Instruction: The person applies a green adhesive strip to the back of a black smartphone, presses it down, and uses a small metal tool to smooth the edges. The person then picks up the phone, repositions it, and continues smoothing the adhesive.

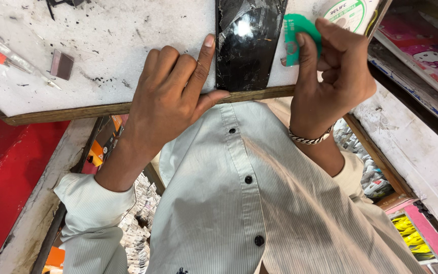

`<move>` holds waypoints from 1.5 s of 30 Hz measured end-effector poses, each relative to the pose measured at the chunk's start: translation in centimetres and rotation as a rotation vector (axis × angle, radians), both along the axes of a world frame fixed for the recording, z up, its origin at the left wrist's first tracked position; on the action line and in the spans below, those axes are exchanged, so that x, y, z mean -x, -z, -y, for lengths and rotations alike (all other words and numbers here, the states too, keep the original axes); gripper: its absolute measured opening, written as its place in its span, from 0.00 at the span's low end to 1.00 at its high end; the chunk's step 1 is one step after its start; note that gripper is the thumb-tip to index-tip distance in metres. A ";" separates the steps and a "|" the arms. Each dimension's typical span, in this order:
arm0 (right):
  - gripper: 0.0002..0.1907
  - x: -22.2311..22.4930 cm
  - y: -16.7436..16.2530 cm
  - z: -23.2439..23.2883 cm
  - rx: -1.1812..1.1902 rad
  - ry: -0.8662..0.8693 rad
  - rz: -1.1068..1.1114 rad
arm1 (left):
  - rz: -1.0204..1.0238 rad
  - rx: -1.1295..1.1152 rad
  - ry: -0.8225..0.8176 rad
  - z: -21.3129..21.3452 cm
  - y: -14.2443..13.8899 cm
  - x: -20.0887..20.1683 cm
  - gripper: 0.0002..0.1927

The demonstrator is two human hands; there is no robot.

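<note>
A cracked black phone screen [247, 45] is laid flat at the near edge of a white work board [128, 56], at twelve o'clock in the view. It is pinned by the left hand [171, 86], whose index finger and thumb are pressed against its left side and lower corner; nothing is enclosed by that hand. At one o'clock, a green plastic pry card [296, 35] is pinched by the right hand [333, 66] against the screen's right edge. A small dark square piece [61, 64] is seen at ten o'clock.
</note>
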State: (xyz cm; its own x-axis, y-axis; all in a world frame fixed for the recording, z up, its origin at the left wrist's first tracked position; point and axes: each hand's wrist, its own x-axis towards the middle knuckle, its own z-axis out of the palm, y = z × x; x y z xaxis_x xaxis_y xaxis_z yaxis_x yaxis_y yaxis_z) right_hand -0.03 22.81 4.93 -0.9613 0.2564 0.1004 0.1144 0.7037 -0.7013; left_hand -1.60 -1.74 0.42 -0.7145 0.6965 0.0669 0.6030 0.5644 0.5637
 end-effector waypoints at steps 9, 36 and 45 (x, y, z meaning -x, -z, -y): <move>0.11 -0.2 0.0 0.4 0.054 -0.024 -0.031 | 0.010 0.004 0.011 -0.1 -0.2 0.2 0.47; 0.10 -0.6 0.9 -0.1 0.288 0.067 0.021 | -0.009 -0.002 0.008 0.1 -0.1 0.1 0.46; 0.11 -0.4 0.7 0.0 0.337 0.084 0.037 | 0.018 -0.008 0.007 0.1 -0.2 0.2 0.46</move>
